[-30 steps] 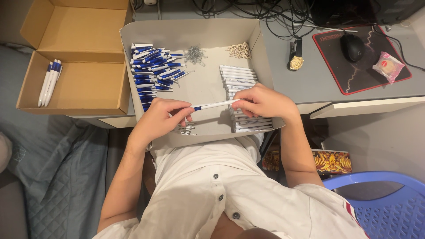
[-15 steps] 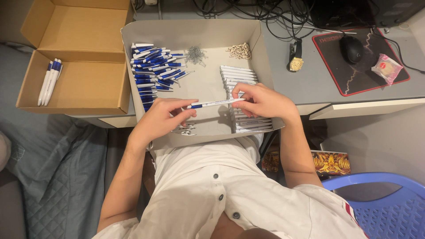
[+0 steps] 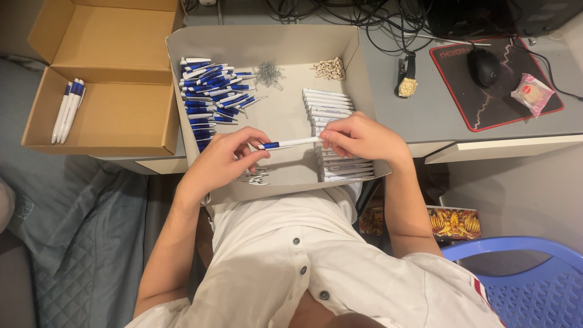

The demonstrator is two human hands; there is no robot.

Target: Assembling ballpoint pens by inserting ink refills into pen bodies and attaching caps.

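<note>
Pen (image 3: 290, 143), one, is pinched between left hand (image 3: 226, 159) and right hand (image 3: 362, 137) over the grey tray (image 3: 364, 85); three pens (image 3: 67, 110) lie at the brown carton's (image 3: 121, 115) left edge.

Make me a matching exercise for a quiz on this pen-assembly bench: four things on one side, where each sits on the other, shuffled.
Things
1. finished pens
2. blue pen parts
3. white barrels
4. computer mouse

Places
A. stacked at the tray's right side
B. on the black and red mat
C. in the brown cardboard box
D. heaped at the tray's upper left

Pairs: 1-C, 2-D, 3-A, 4-B
</note>
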